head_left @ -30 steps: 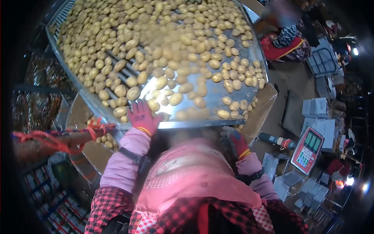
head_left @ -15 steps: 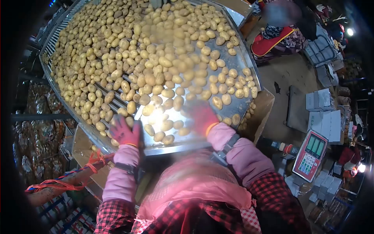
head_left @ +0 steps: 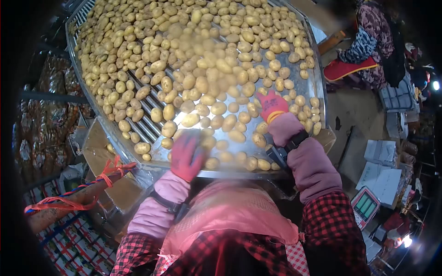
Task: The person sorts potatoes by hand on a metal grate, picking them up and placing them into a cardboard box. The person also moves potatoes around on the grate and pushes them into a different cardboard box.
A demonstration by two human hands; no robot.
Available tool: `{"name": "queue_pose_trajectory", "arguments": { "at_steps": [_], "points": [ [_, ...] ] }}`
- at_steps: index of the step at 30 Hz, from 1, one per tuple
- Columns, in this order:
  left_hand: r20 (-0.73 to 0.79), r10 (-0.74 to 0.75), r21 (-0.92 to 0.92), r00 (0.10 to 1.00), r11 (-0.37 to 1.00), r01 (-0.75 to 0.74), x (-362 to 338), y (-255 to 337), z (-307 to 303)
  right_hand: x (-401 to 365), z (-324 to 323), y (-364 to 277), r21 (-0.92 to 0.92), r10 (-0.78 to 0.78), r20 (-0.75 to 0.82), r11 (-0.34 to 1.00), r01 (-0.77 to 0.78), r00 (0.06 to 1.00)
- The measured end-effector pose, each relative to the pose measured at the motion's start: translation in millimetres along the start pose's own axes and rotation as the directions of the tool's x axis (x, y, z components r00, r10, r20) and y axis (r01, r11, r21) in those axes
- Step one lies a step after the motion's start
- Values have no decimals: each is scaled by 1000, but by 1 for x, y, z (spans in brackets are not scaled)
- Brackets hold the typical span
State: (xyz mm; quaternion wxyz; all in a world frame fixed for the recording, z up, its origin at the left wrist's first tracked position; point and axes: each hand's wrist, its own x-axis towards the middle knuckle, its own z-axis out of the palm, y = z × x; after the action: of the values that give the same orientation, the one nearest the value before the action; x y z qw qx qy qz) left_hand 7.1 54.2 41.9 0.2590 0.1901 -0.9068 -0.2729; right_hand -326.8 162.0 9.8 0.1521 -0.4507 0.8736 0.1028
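My right hand (head_left: 273,105), in a red glove with an orange cuff, lies over potatoes on the right part of the metal sorting table. Its fingers are spread, and nothing shows in its grip. My left hand (head_left: 187,156), also gloved, is low over the front of the plate beside several potatoes. It is blurred, but the fingers look stretched out with the thumb apart. Potatoes (head_left: 218,108) lie thick across the far and left parts of the table (head_left: 304,85) and more loosely near its front edge.
Slatted bars (head_left: 146,99) run through the table's left side. A pole wrapped in red cord (head_left: 76,198) juts in at lower left. Cardboard (head_left: 99,147) sits under the table edge. To the right are another person (head_left: 375,41), white boxes (head_left: 380,181) and a scale (head_left: 366,207).
My right hand has moved away from me and to the right. My left hand has shifted right along the front edge. Potatoes have spread toward the front right, and the view has turned slightly.
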Motion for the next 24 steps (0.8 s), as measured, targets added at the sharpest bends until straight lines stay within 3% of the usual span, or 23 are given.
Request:
{"name": "queue_pose_trajectory", "arguments": {
  "at_steps": [1, 2, 3, 4, 5, 7, 8, 10, 11, 12, 13, 14, 17, 18, 20, 21, 22, 24],
  "points": [
    [174, -52, -148, 983, 986, 79, 4, 0, 2, -1, 4, 4, -19, -27, -35, 999, 27, 999],
    [309, -230, -415, 923, 841, 348, 7, 8, 9, -4, 10, 10, 77, -25, -106, 997, 33, 994],
    [479, -329, -596, 814, 560, 576, 11, 16, 18, -9, 16, 17, 174, -20, -174, 983, 51, 984],
    [538, -327, -699, 777, 342, 627, 7, 8, 33, -12, 17, 17, 271, -13, -241, 959, 80, 970],
    [590, -307, -759, 746, 103, 643, 4, -1, 48, -19, 11, 7, 467, -58, -194, 873, 144, 979],
    [571, -276, -775, 773, 131, 619, 18, 4, 39, -35, -7, -20, 795, -187, -89, 579, 183, 978],
    [537, -212, -771, 817, 269, 577, 26, 9, 23, -29, -12, -34, 740, -280, -70, 630, 238, 958],
    [516, -200, -849, 833, 12, 529, 24, 6, 16, -2, -26, -57, 618, -447, -17, 698, 361, 894],
    [505, -194, -863, 841, -117, 491, 23, 4, 12, 30, -39, -64, 483, -356, -197, 775, 407, 913],
    [549, -233, -792, 803, -453, 410, 22, 6, -3, 70, -54, -76, 345, -281, -381, 841, 417, 881],
    [599, -254, -634, 759, -730, 256, 15, 5, -13, 101, -71, -88, 278, -215, -377, 902, 332, 901],
    [561, -331, -686, 759, -699, 202, 4, -2, -15, 127, -90, -99, 210, -147, -378, 948, 239, 914],
    [566, -495, -633, 659, -774, -37, -10, -8, -27, 137, -111, -137, 212, -143, 38, 968, 132, 989],
    [548, -509, -692, 663, -721, 19, -15, -11, -33, 125, -104, -149, 125, -189, -43, 973, 193, 981],
    [506, -497, -687, 705, -727, -19, -27, -19, -34, 81, -86, -155, -82, -297, -211, 955, 286, 931],
    [488, -483, -681, 727, -732, -29, -34, -22, -32, 61, -66, -153, -128, -388, -316, 922, 366, 866],
    [499, -543, -734, 675, -679, -4, -44, -27, -28, 45, -43, -148, -180, -467, -413, 884, 432, 782],
    [495, -516, -710, 699, -704, -17, -52, -31, -30, 28, -12, -123, -31, -480, -515, 838, 545, 710]
  ]
}}
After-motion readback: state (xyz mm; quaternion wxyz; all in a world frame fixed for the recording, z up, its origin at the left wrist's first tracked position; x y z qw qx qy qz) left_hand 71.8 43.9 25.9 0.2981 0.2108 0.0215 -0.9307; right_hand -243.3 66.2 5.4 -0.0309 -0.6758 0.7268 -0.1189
